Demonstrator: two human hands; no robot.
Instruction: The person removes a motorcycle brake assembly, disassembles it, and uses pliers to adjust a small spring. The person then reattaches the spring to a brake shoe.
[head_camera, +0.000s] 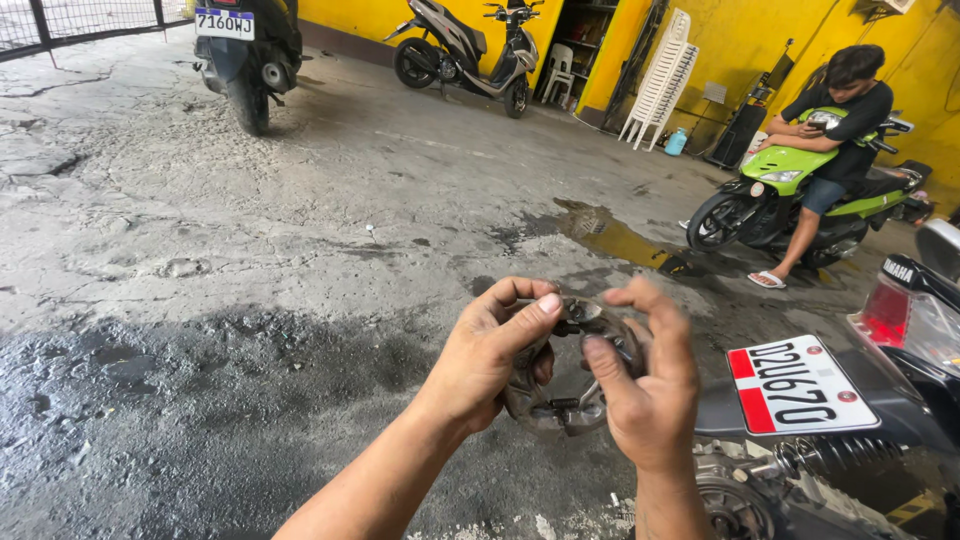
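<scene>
Round metal part (565, 400) between left hand (490, 365) and right hand (645, 395)

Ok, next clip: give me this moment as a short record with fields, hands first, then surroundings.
left hand: grips a round, grimy metal part, thumb on its top edge
right hand: holds the same part from the other side, fingers curled over it
floor: cracked concrete, dark oily stains, a puddle
nearby: scooter rear at right
background: person seated on a green scooter, stacked white chairs, yellow wall
</scene>
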